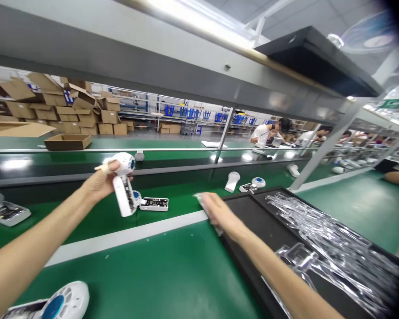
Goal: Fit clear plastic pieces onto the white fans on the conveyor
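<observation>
My left hand (99, 180) is closed around the head of a white handheld fan (123, 197), lifted over the green belt, its handle hanging down with electronics showing along one side. My right hand (223, 216), blurred, is closed on a clear plastic piece (199, 199) at the near left corner of a black tray (252, 221). Many clear plastic parts (322, 235) lie heaped in that tray. Behind the held fan, another fan with an exposed circuit board (155, 204) rests on the belt. A fan with a blue centre (68, 301) sits at the lower left.
More fans lie along the belt, one face down (232, 180), one with its board showing (252, 185) and one at far left (11, 213). A metal post (329, 141) rises beside the tray. Overhead runs a grey beam (153, 66). Co-workers (264, 133) sit beyond.
</observation>
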Demonstrator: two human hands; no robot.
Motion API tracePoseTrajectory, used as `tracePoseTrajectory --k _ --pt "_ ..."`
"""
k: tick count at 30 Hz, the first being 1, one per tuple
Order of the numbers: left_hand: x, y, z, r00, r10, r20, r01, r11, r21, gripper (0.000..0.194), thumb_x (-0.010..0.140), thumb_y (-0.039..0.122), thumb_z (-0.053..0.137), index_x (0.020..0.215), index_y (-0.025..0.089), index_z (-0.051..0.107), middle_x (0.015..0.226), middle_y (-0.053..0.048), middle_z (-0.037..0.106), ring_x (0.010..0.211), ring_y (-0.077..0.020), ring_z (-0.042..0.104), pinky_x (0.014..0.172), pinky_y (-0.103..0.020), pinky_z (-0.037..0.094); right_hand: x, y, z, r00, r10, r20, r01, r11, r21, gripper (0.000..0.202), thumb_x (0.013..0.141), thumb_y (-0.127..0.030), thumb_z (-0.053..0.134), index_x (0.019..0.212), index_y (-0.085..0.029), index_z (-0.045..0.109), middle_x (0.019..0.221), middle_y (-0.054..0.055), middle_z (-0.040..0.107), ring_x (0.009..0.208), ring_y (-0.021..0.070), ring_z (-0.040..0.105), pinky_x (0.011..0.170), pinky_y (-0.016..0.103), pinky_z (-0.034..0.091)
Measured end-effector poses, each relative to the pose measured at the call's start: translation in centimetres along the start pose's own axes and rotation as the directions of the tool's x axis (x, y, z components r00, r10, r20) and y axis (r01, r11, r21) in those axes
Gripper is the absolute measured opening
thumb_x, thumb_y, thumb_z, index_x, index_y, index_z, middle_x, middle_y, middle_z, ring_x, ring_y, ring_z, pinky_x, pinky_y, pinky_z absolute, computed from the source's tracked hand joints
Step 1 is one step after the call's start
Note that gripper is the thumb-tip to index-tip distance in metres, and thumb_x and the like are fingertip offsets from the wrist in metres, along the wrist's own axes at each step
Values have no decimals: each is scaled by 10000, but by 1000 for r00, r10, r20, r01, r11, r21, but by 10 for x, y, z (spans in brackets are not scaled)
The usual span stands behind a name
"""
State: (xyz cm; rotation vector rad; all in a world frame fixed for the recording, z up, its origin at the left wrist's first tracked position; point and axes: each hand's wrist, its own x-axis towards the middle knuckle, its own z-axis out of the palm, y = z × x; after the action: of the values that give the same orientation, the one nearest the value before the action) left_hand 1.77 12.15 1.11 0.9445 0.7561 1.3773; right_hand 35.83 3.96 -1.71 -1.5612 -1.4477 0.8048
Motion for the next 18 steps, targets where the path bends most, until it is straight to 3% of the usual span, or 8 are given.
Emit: tracePoseTrajectory --k 2,6,11,15,18 --pt "-10 -8 25 997 -7 77 15 995 -99 525 530 329 846 986 159 651 909 -86 731 807 -266 687 770 -425 584 -10 -37 44 986 -83 141 75 995 63 473 831 -500 532 1191 -196 557 636 -61 486 526 111 463 532 244 430" --pt "-29 -16 56 984 22 179 18 976 -218 393 603 341 795 932 165 673 923 -102 735 887 -296 687 845 -444 555 -29 -78 98 965 -247 86 240 968 76 422 840 -410 554 1221 -228 569 872 9 551 754 150 545 762 319 475" --pt "-39 -12 68 961 37 274 15 982 -188 443 602 317 786 995 137 689 939 -105 735 918 -282 678 852 -381 544 -41 -83 116 965 -256 -54 257 966 26 469 873 -428 518 1313 -264 533 1014 58 519 863 198 554 856 389 483" --pt "-42 -20 67 946 -19 324 75 984 -162 435 612 340 777 977 117 699 957 -129 729 949 -313 669 892 -424 523 -47 -82 119 959 -274 -69 277 961 28 452 894 -435 498 1325 -300 525 995 58 500 937 225 557 864 396 489" --pt "-45 -23 69 947 -41 318 100 980 -173 450 582 349 799 950 110 697 933 -133 727 931 -313 667 902 -443 515 -51 -75 124 948 -306 -83 303 952 -45 500 907 -446 473 1382 -288 469 1115 109 499 1118 295 497 964 486 424"
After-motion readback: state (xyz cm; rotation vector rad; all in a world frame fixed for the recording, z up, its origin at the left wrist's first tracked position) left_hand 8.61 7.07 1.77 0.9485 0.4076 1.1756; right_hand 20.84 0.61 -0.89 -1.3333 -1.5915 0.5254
